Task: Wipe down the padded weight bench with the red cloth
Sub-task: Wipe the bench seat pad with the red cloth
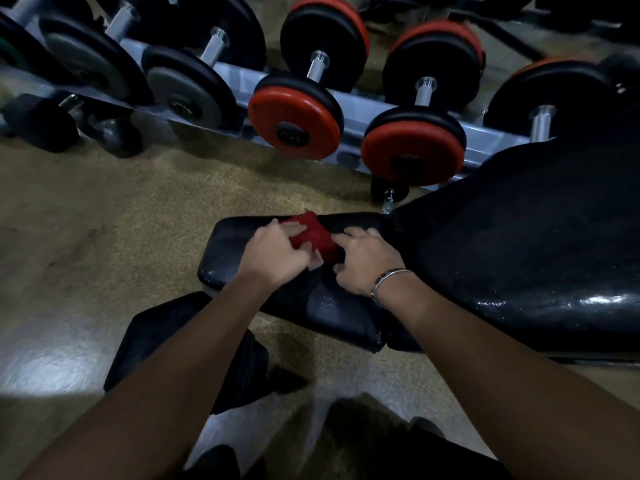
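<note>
While the speckled tan rubber floor (104, 220) fills the left half of the view, a grey steel dumbbell rack (349, 98) runs across the top from ten o'clock to three o'clock, loaded with black and red-ended dumbbells (294, 123). Filling the three o'clock side is the black padded vinyl weight bench (519, 244), its glossy backrest broad there and its narrower seat pad reaching toward nine o'clock, so the long axis lies roughly three-to-nine. Both bare forearms rise from six o'clock and converge at centre. On the seat pad lies the crumpled red cloth (311, 232), bunched between the hands. At its nine o'clock edge, the left hand (277, 254) is palm-down with fingers curled onto it; the right hand (363, 258), with a silver bracelet (388, 282) at the wrist, pinches its three o'clock edge.
</note>
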{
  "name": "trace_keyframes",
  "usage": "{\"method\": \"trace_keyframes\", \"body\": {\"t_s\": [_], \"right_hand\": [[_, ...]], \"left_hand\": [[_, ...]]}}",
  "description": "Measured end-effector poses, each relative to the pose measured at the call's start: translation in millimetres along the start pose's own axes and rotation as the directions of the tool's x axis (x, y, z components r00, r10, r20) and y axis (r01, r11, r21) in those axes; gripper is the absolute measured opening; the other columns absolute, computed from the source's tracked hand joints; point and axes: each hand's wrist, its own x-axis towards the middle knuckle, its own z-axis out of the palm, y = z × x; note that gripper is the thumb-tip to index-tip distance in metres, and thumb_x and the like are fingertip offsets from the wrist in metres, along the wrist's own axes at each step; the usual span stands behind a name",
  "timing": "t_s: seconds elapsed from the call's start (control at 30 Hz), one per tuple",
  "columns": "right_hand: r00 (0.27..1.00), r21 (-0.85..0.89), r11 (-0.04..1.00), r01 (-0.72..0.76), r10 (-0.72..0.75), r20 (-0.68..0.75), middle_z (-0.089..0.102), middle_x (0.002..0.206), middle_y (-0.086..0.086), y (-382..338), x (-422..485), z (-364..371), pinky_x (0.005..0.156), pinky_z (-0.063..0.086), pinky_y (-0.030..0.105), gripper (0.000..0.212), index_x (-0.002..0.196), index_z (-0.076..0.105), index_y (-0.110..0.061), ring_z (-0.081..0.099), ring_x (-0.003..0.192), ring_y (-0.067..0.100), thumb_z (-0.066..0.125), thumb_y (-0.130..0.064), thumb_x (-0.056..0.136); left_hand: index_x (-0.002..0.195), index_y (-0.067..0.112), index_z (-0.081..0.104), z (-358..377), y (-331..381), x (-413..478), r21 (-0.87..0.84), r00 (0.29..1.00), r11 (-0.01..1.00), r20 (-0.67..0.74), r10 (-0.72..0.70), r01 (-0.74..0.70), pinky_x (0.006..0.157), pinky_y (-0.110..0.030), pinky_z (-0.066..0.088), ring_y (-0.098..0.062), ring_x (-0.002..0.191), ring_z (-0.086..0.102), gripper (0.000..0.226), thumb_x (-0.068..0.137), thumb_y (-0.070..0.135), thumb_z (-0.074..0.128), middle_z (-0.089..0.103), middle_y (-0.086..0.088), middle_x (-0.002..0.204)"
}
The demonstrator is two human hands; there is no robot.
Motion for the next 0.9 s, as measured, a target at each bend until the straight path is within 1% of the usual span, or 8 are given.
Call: {"method": "trace_keyframes", "body": {"t_s": [0.07, 0.17, 0.33, 0.5, 0.6, 0.7, 0.8, 0.9], "right_hand": [[1.0, 0.007, 1.0, 0.003, -0.003, -0.01, 0.042, 0.148, 0.001, 0.6, -0.4, -0.6, 0.106, 0.041, 0.033, 0.065, 0.146, 0.041, -0.026, 0.036, 0.131, 0.027, 0.061, -0.029, 0.085], [1.0, 0.018, 1.0, 0.005, -0.005, -0.003, 0.04, 0.15, 0.001, 1.9, 0.1, -0.5, 0.107, 0.039, 0.033, 0.063, 0.147, 0.04, -0.027, 0.035, 0.133, 0.026, 0.06, -0.031, 0.088], [1.0, 0.016, 1.0, 0.003, -0.003, -0.004, 0.037, 0.153, 0.0, 1.9, 1.1, 3.3, 0.109, 0.039, 0.033, 0.067, 0.15, 0.035, -0.027, 0.033, 0.135, 0.025, 0.06, -0.033, 0.089], [0.998, 0.083, 0.996, -0.013, 0.017, -0.056, 0.052, 0.137, -0.002, 3.8, -2.1, 2.6, 0.096, 0.047, 0.037, 0.055, 0.133, 0.044, -0.023, 0.041, 0.124, 0.024, 0.065, -0.031, 0.083], [0.998, 0.115, 0.993, -0.006, 0.014, -0.069, 0.057, 0.111, -0.004, 5.2, -3.1, -2.0, 0.081, 0.048, 0.036, 0.042, 0.117, 0.043, -0.023, 0.045, 0.114, 0.021, 0.067, -0.035, 0.085], [1.0, 0.182, 0.983, -0.025, 0.022, 0.021, 0.053, 0.089, -0.007, 9.6, 0.9, -14.7, 0.074, 0.045, 0.032, 0.039, 0.113, 0.045, -0.024, 0.052, 0.095, 0.02, 0.07, -0.035, 0.084], [0.998, 0.296, 0.954, -0.056, 0.064, -0.017, 0.065, 0.1, -0.001, 17.2, 9.9, -29.6, 0.082, 0.052, 0.033, 0.025, 0.104, 0.055, -0.026, 0.062, 0.093, 0.021, 0.068, -0.024, 0.083], [0.989, 0.343, 0.938, -0.044, 0.089, -0.119, 0.066, 0.096, -0.004, 25.6, 17.2, -43.9, 0.086, 0.055, 0.035, 0.019, 0.092, 0.062, -0.026, 0.063, 0.091, 0.018, 0.062, -0.01, 0.082]], "left_hand": [[0.134, 0.026, 0.063, 8.9, 12.3, 0.9, -0.024, 1.0, 1.0, -0.003, -0.014, 0.014, 0.114, -0.031, 0.031, -0.02, 0.145, 0.034, 0.049, 0.088, 0.044, 0.062, 0.051, 0.004, 0.149], [0.134, 0.025, 0.063, 12.4, 13.8, -6.5, 0.135, 0.999, 0.99, 0.011, 0.047, -0.048, 0.121, -0.035, 0.023, -0.02, 0.15, 0.026, 0.046, 0.089, 0.03, 0.065, 0.054, 0.007, 0.147], [0.121, 0.024, 0.071, 11.4, 19.6, 17.0, 0.302, 0.996, 0.953, -0.085, 0.024, 0.003, 0.102, -0.04, 0.045, -0.03, 0.12, 0.057, 0.041, 0.083, 0.023, 0.057, 0.072, -0.007, 0.117], [0.137, 0.02, 0.06, 24.6, 13.9, 18.8, 0.053, 0.983, 0.983, 0.07, 0.171, -0.175, 0.121, -0.029, 0.02, -0.022, 0.146, 0.034, 0.052, 0.088, 0.005, 0.053, 0.055, 0.003, 0.146], [0.133, 0.028, 0.064, 9.1, -5.2, 30.5, 0.013, 0.956, 0.974, 0.193, 0.219, -0.225, 0.117, -0.021, 0.022, -0.012, 0.143, 0.038, 0.048, 0.091, 0.006, 0.059, 0.056, 0.01, 0.144], [0.132, 0.026, 0.065, 16.0, 1.8, 41.9, 0.041, 0.991, 0.99, 0.037, 0.131, -0.133, 0.112, -0.022, 0.033, -0.016, 0.135, 0.049, 0.04, 0.093, 0.016, 0.062, 0.057, 0.003, 0.144], [0.134, 0.021, 0.064, 35.6, 19.8, 30.2, 0.069, 0.98, 0.978, 0.01, 0.198, -0.198, 0.116, -0.025, 0.022, -0.022, 0.143, 0.039, 0.043, 0.092, 0.013, 0.058, 0.057, 0.0, 0.145], [0.133, 0.029, 0.063, 35.7, 12.7, 27.1, 0.035, 0.916, 0.935, 0.214, 0.338, -0.353, 0.121, -0.028, 0.019, -0.017, 0.148, 0.031, 0.044, 0.092, 0.013, 0.061, 0.055, 0.006, 0.146]]}}
